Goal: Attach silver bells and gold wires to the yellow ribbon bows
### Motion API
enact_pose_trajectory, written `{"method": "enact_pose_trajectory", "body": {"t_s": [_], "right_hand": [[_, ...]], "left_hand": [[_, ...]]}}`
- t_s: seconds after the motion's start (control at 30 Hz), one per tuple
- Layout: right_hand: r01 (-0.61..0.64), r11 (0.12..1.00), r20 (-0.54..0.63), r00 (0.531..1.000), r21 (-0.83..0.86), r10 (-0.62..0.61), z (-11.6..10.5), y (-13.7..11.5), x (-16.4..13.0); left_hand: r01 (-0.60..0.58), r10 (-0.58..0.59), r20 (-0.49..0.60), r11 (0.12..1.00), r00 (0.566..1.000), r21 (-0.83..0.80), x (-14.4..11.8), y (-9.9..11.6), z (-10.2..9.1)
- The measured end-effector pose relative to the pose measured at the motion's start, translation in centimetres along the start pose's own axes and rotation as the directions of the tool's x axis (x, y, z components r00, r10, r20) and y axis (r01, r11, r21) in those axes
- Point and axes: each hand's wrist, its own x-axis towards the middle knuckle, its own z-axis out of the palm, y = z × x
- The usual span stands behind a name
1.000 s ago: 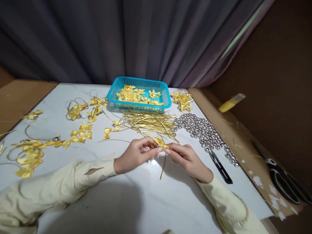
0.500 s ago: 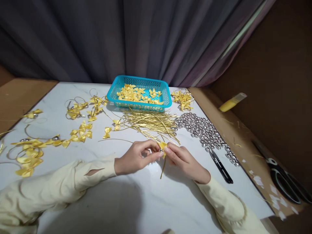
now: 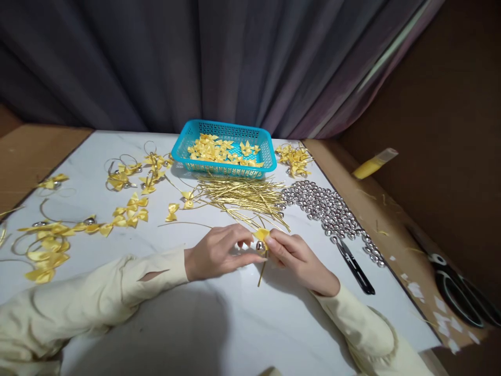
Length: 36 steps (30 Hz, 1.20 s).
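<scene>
My right hand (image 3: 299, 258) pinches a yellow ribbon bow (image 3: 261, 234) between thumb and fingers. A small silver bell (image 3: 260, 246) sits against the bow's underside, and a gold cord (image 3: 261, 274) hangs below it. Just left of the bow is my left hand (image 3: 225, 252), its thumb and fingers parted around a gap with nothing gripped. The left thumb tip reaches under the bell; whether it touches is unclear. Beyond both hands lies a pile of gold cords (image 3: 242, 196).
A blue basket (image 3: 225, 169) with yellow bows stands at the back. Silver bells (image 3: 324, 206) are heaped on the right, near black snips (image 3: 358, 269). Large scissors (image 3: 456, 292) lie at the right edge. Finished-looking bows (image 3: 49, 245) with cords are spread on the left.
My left thumb and fingers have spread apart and come off the bow, leaving the silver bell in plain sight. My right hand keeps its pinch in nearly the same place.
</scene>
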Motion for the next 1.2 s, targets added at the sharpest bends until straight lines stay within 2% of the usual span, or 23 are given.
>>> {"method": "enact_pose_trajectory", "body": {"t_s": [0.07, 0.17, 0.27, 0.37, 0.5, 0.6, 0.67, 0.73, 0.8, 0.9, 1.0, 1.2], "right_hand": [[0.019, 0.999, -0.005, 1.0, -0.03, -0.019, 0.1, -0.1, -0.1], [0.048, 0.995, 0.004, 0.999, -0.092, -0.048, 0.2, -0.1, -0.1], [0.08, 0.986, 0.01, 0.997, -0.148, -0.079, 0.3, 0.0, -0.1], [0.094, 0.981, 0.002, 0.995, -0.169, -0.095, 0.4, 0.1, -0.1], [0.073, 0.984, -0.024, 0.997, -0.159, -0.078, 0.5, 0.1, -0.1], [0.054, 0.991, -0.036, 0.998, -0.126, -0.059, 0.4, 0.1, -0.1], [0.034, 0.995, -0.034, 0.999, -0.099, -0.038, 0.3, 0.0, 0.0], [0.0, 0.998, -0.027, 1.0, -0.068, -0.002, 0.2, 0.0, 0.0], [-0.032, 0.999, -0.023, 0.999, -0.032, 0.031, 0.2, 0.0, 0.0], [-0.051, 0.999, -0.014, 0.999, 0.017, 0.052, 0.2, 0.0, 0.0], [-0.055, 0.998, -0.004, 0.998, 0.031, 0.055, 0.1, -0.1, 0.0], [-0.032, 0.999, -0.013, 0.999, -0.004, 0.032, 0.1, 0.0, 0.1]], "left_hand": [[-0.06, 0.057, 0.049, 0.997, 0.997, 0.056, 0.0, -0.1, -0.2], [-0.064, 0.034, 0.177, 0.984, 0.984, 0.166, 0.3, 0.1, -0.4], [-0.114, 0.042, 0.254, 0.954, 0.966, 0.276, 0.5, 0.4, -0.6], [-0.062, -0.009, 0.262, 0.963, 0.965, 0.263, 0.6, 0.7, -0.6], [0.063, -0.109, 0.188, 0.971, 0.976, 0.232, 0.5, 0.9, -0.2], [0.19, -0.204, 0.142, 0.976, 0.969, 0.11, 0.5, 1.2, 0.0], [0.335, -0.323, 0.174, 0.942, 0.93, -0.039, 0.6, 1.5, 0.1], [0.502, -0.446, 0.26, 0.838, 0.856, -0.214, 0.8, 1.7, 0.1], [0.624, -0.513, 0.36, 0.686, 0.779, -0.374, 0.9, 1.8, 0.2], [0.694, -0.528, 0.452, 0.511, 0.719, -0.508, 1.1, 1.6, 0.2], [0.702, -0.517, 0.479, 0.459, 0.709, -0.545, 1.1, 1.3, 0.3], [0.677, -0.51, 0.451, 0.471, 0.732, -0.566, 1.0, 1.1, 0.2]]}}
